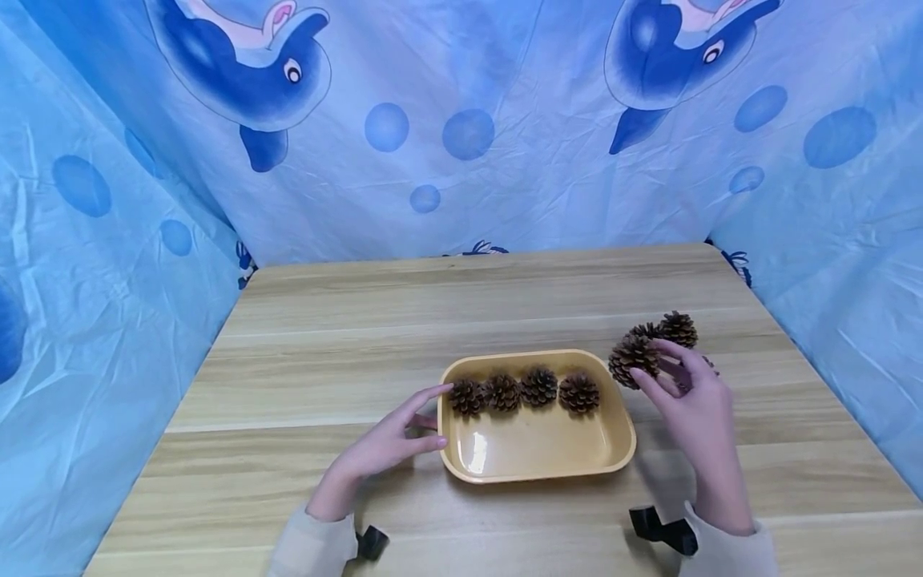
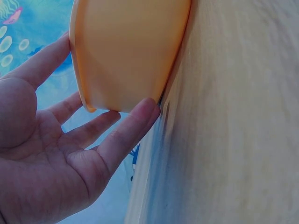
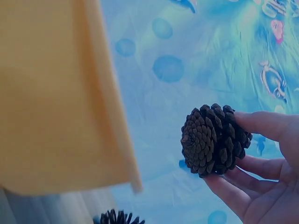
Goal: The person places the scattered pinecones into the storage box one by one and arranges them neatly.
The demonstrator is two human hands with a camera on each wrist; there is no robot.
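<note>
My right hand (image 1: 692,393) pinches a brown pine cone (image 1: 634,361) between thumb and fingers, above the table and just past the right end of a tan tray (image 1: 537,476). In the right wrist view the held pine cone (image 3: 215,140) is turned with its scaly base toward the tray wall (image 3: 60,102). Four would be several: a row of several pine cones (image 1: 538,387) lies along the tray's far side. My left hand (image 1: 389,437) rests at the tray's left end, its fingers spread, fingertips touching the rim and outer wall (image 2: 126,56).
More pine cones (image 1: 679,329) lie on the wooden table (image 1: 324,353) behind the right hand, partly hidden by it. A blue dolphin-print cloth (image 1: 461,184) hangs around the table's back and sides. Black straps (image 1: 663,531) show at the wrists.
</note>
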